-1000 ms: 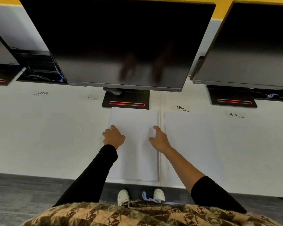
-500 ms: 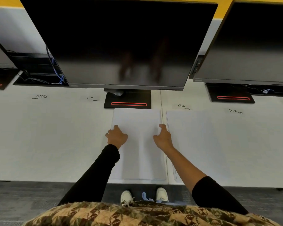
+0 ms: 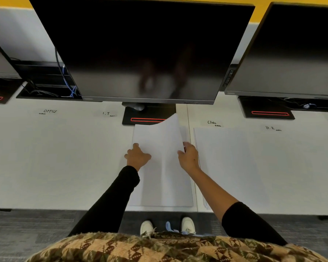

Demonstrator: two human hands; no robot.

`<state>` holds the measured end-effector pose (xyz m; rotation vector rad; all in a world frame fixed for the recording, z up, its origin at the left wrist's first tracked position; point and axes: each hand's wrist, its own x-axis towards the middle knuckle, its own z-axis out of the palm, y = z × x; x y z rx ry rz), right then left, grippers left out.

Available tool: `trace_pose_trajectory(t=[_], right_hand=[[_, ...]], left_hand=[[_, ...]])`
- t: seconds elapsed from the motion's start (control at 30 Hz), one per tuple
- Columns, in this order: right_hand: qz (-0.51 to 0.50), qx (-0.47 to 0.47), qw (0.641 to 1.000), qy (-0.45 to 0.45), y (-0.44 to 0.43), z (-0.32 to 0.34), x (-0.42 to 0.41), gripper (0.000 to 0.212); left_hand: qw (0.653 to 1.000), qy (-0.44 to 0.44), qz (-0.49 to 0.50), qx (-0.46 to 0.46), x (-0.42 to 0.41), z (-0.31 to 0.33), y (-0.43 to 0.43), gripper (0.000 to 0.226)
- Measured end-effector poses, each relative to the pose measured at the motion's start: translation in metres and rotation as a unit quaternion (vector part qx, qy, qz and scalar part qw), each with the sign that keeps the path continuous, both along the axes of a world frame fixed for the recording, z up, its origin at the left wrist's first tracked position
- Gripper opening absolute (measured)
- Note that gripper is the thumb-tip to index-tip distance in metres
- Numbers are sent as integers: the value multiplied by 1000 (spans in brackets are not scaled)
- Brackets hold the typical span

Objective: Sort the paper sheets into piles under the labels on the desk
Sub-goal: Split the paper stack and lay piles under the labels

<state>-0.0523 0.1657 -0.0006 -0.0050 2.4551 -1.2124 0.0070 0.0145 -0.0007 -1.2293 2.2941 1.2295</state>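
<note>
Paper sheet (image 3: 167,140), pinched in right grip (image 3: 187,156): peel slowly while flat left grip (image 3: 137,156) pins stack (image 3: 159,186) beneath.

Bright, even light on a white desk (image 3: 45,157)

The picture bends at the edges. The monitor (image 3: 140,50) shows a dim, blurry reflection. A soft shadow lies on the paper stack (image 3: 155,186). Labels look slightly fuzzy.

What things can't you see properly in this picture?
All in the head view:
- Top sheet, held by the right hand: any writing is washed out.
- Small scribbles under the Clinic label: too tiny to read.
- Stack under the left hand: the sheet count cannot be told.
- Left monitor: cut off by the edge.
</note>
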Motion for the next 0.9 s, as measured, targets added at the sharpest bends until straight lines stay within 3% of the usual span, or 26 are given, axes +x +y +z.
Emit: trace_pose_trajectory(t=[0.1,0.17,0.27,0.37,0.53,0.6,0.73,0.83,0.9], right_hand=[[-18,-17,999,-26,1,4,1,43],[-19,-58,998,6,3,14,4,40],[12,-139,987,77,1,37,5,31],[9,-213,964,158,-3,65,-3,20],[-54,-312,911,264,-9,95,-12,13],[-77,-327,903,268,-9,91,-11,15],[-113,-318,919,204,-5,66,-6,32],[-132,-296,927,188,-1,58,-14,24],[-136,-284,930,190,4,61,-23,14]], left_hand=[[999,-4,36,-9,2,0,-6,79],[998,9,65,-5,4,0,-13,87],[975,146,143,84,3,11,-23,91],[916,324,203,119,-2,43,-27,63],[840,516,154,64,-10,96,-29,23],[838,526,140,35,-8,97,-27,20],[893,442,88,11,3,62,-21,25],[906,409,106,-4,2,52,-14,30],[905,411,108,-8,-4,56,-10,22]])
